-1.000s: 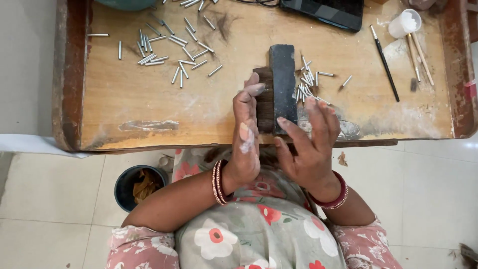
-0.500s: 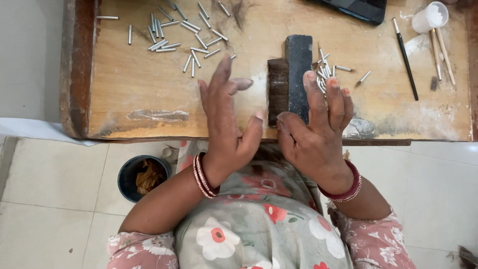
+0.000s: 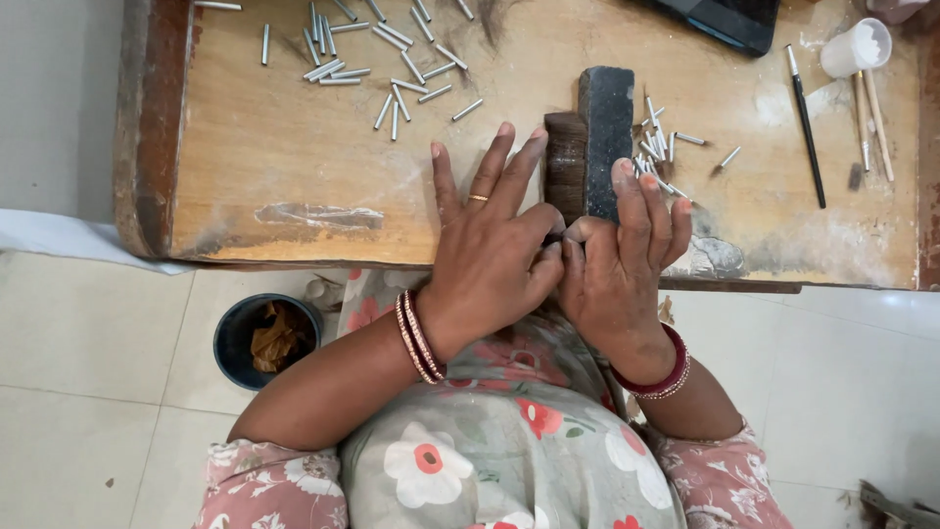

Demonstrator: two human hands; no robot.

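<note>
My left hand point(image 3: 490, 255) lies palm down on the wooden table point(image 3: 294, 167) near its front edge, fingers spread, with a ring on one finger. Its fingertips reach the side of a brown wooden block point(image 3: 565, 157). My right hand point(image 3: 622, 264) rests beside it, fingers laid over the lower end of a dark grey block point(image 3: 607, 108). The left thumb and the curled right forefinger press together at the blocks' near end; whether something small sits between them is hidden. A few short silver rods point(image 3: 661, 147) lie just right of the grey block.
Several more silver rods point(image 3: 392, 78) are scattered at the table's far left. A black brush point(image 3: 808, 127), thin wooden sticks point(image 3: 871, 108) and a white cup point(image 3: 857, 47) lie at the right. A dark flat case point(image 3: 725, 20) sits at the back. On the floor stands a dark bowl point(image 3: 264, 338).
Both hands were raised with palms facing each other over the blocks. They have come down onto the table, the left flat and spread, the right over the grey block.
</note>
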